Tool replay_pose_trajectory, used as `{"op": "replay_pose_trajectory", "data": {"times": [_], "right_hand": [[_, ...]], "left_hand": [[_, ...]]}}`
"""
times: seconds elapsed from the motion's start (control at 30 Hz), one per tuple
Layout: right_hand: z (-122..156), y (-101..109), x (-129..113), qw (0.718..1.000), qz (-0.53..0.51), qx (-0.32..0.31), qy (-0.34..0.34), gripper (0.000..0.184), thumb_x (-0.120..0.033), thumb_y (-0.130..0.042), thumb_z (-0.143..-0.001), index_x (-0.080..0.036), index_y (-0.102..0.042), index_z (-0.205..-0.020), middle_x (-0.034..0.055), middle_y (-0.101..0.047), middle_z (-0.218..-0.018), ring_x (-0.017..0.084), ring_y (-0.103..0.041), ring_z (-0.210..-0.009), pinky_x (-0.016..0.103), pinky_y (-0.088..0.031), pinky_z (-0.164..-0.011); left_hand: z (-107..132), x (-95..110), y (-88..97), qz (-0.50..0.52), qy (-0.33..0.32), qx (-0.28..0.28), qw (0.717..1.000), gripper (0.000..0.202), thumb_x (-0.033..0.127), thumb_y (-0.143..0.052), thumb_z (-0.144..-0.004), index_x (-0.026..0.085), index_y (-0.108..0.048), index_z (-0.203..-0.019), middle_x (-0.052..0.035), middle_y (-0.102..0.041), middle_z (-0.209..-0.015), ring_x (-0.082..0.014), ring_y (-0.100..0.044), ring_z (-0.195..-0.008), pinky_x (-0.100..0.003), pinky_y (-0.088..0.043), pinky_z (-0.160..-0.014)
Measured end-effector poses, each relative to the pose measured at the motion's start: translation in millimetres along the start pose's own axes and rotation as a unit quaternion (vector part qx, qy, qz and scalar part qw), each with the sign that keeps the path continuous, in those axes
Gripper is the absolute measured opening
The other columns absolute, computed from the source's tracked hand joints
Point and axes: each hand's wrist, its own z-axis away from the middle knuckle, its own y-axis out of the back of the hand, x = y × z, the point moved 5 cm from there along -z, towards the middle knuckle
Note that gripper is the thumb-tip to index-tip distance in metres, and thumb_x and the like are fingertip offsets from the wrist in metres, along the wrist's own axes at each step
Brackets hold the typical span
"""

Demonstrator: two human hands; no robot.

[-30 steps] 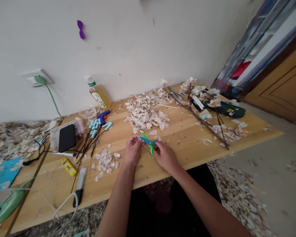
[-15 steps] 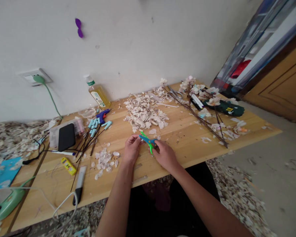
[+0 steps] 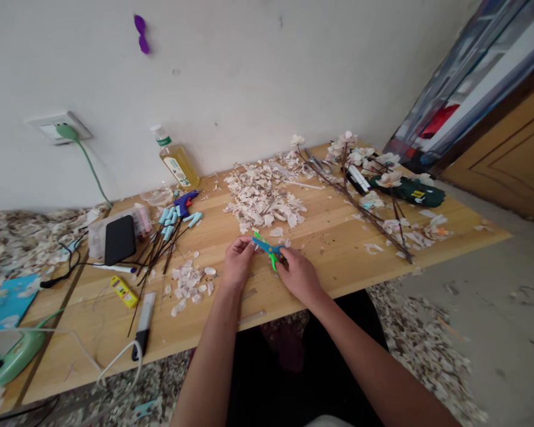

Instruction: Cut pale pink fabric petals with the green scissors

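My right hand [image 3: 299, 273] has its fingers in the handles of blue and green scissors [image 3: 267, 247], whose blades are parted and point left. My left hand [image 3: 239, 261] is closed in a pinch at the blade tips, on a small pale petal-like flake [image 3: 258, 250] that is mostly hidden by fingers and blades. Just beyond both hands lies a big heap of dry whitish flakes [image 3: 264, 196]. A smaller pile of trimmed-looking pale petals [image 3: 189, 281] is spread on the table left of my left hand.
Brown branches with pale flowers [image 3: 369, 213] lie at the right. Leftward are a blue glue gun [image 3: 186, 203], stems with light-blue tips [image 3: 169, 222], a black phone [image 3: 120, 239], a utility knife [image 3: 143, 326] and a white cable [image 3: 120, 362]. A bottle of yellow liquid [image 3: 178, 163] stands by the wall.
The scissor blades look slightly closer together, and both hands stay in nearly the same place. The camera view has shifted a little.
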Motion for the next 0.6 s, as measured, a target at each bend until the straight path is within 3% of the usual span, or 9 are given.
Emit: {"op": "replay_pose_trajectory", "data": {"times": [0.17,0.27,0.37,0.43,0.53,0.6], "right_hand": [[-0.2,1.3,-0.9,1.0,0.007,-0.005,-0.002,0.012,-0.02,-0.055,-0.087,-0.021,-0.06,-0.098,0.0057,-0.066,-0.092,0.021,-0.06,-0.083,0.03,-0.04,-0.069],[0.1,1.5,-1.9,1.0,0.009,-0.005,0.001,0.011,-0.02,-0.055,-0.087,-0.021,-0.059,-0.098,0.0058,-0.066,-0.094,0.021,-0.06,-0.084,0.03,-0.041,-0.07],[0.4,0.6,-1.8,1.0,0.013,-0.006,0.002,0.011,-0.019,-0.054,-0.088,-0.021,-0.059,-0.097,0.0064,-0.066,-0.095,0.022,-0.06,-0.085,0.031,-0.041,-0.072],[0.7,0.0,-1.6,1.0,0.019,-0.006,0.004,0.01,-0.019,-0.054,-0.088,-0.021,-0.058,-0.096,0.0068,-0.066,-0.095,0.022,-0.059,-0.086,0.031,-0.041,-0.073],[1.4,-0.5,-1.8,0.999,0.032,-0.005,0.01,0.008,-0.018,-0.053,-0.088,-0.02,-0.057,-0.094,0.0071,-0.065,-0.093,0.023,-0.059,-0.088,0.032,-0.041,-0.074],[1.6,-0.5,-2.4,0.999,0.038,-0.003,0.015,0.008,-0.017,-0.052,-0.088,-0.02,-0.057,-0.094,0.0072,-0.065,-0.094,0.023,-0.059,-0.09,0.032,-0.041,-0.075]], "left_hand": [[-2.3,4.1,8.0,-0.12,-0.027,0.024,0.992,0.025,0.038,-0.08,-0.072,0.018,-0.075,-0.085,-0.0007,-0.069,-0.068,-0.0118,-0.06,-0.062,-0.024,-0.046,-0.065],[-3.7,4.7,9.1,-0.14,-0.026,0.025,0.989,0.024,0.037,-0.079,-0.072,0.017,-0.077,-0.084,-0.0009,-0.068,-0.067,-0.0114,-0.058,-0.062,-0.023,-0.045,-0.064],[-0.7,2.1,4.4,-0.064,0.012,0.015,0.998,0.028,0.036,-0.081,-0.071,0.018,-0.076,-0.092,-0.0005,-0.069,-0.073,-0.0106,-0.059,-0.065,-0.023,-0.047,-0.067],[4.4,-3.7,-2.5,0.034,0.079,-0.01,0.996,0.033,0.034,-0.082,-0.07,0.018,-0.073,-0.098,-0.0007,-0.069,-0.078,-0.0108,-0.06,-0.068,-0.024,-0.049,-0.07],[13.0,-11.8,-11.9,0.143,0.163,-0.047,0.975,0.027,0.03,-0.083,-0.071,0.015,-0.07,-0.089,-0.0018,-0.066,-0.075,-0.0108,-0.06,-0.069,-0.024,-0.051,-0.069],[14.6,-13.9,-12.5,0.175,0.165,-0.044,0.97,0.022,0.028,-0.081,-0.073,0.014,-0.067,-0.081,-0.0016,-0.064,-0.072,-0.0098,-0.059,-0.067,-0.022,-0.051,-0.068]]}}
